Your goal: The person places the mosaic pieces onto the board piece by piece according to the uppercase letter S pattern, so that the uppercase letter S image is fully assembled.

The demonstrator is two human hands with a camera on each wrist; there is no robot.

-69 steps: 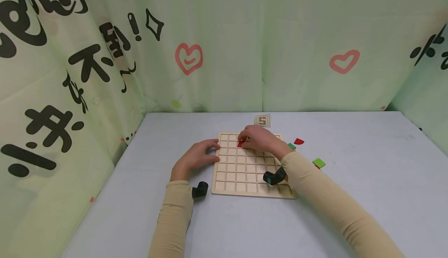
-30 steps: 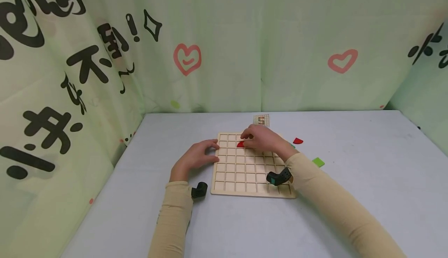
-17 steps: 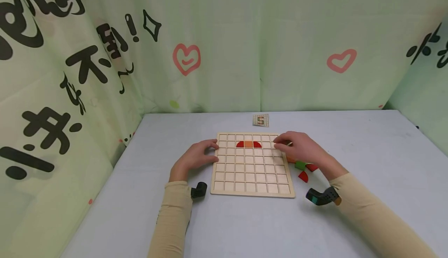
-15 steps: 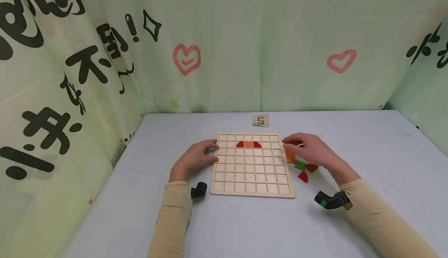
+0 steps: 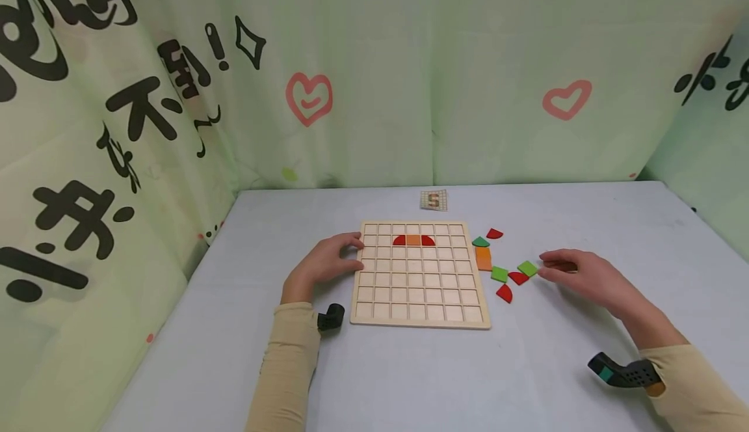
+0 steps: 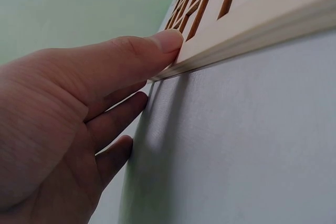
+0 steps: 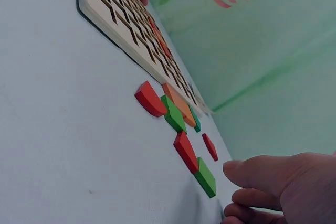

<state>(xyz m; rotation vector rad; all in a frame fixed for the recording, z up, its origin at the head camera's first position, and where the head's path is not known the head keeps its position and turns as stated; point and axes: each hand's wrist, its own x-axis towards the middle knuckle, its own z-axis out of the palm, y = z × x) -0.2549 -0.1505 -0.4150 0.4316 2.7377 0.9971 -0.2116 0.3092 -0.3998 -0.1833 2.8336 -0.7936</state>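
Observation:
A wooden grid board (image 5: 414,324) lies flat on the table, holding two red quarter-round pieces (image 5: 400,241) with an orange square (image 5: 413,240) between them. My left hand (image 5: 322,268) rests at the board's left edge, and its thumb (image 6: 168,40) touches the rim in the left wrist view. To the right of the board, my right hand (image 5: 591,282) hovers low over the table with relaxed fingers and nothing visibly held. Its fingertips are close to a light green square (image 5: 528,268), beside a red quarter-round piece (image 5: 518,278); contact is unclear.
Between the board and my right hand lie a green square (image 5: 499,274), orange block (image 5: 483,258), dark green triangle (image 5: 481,241) and more red pieces (image 5: 504,293). A small printed pattern card (image 5: 433,200) lies behind the board. Green curtains (image 5: 374,94) enclose the white table (image 5: 409,380).
My right hand has left the board and moved right to the loose pieces. This uncovers the red-orange-red row and the loose pieces. The left hand has stayed at the board's edge.

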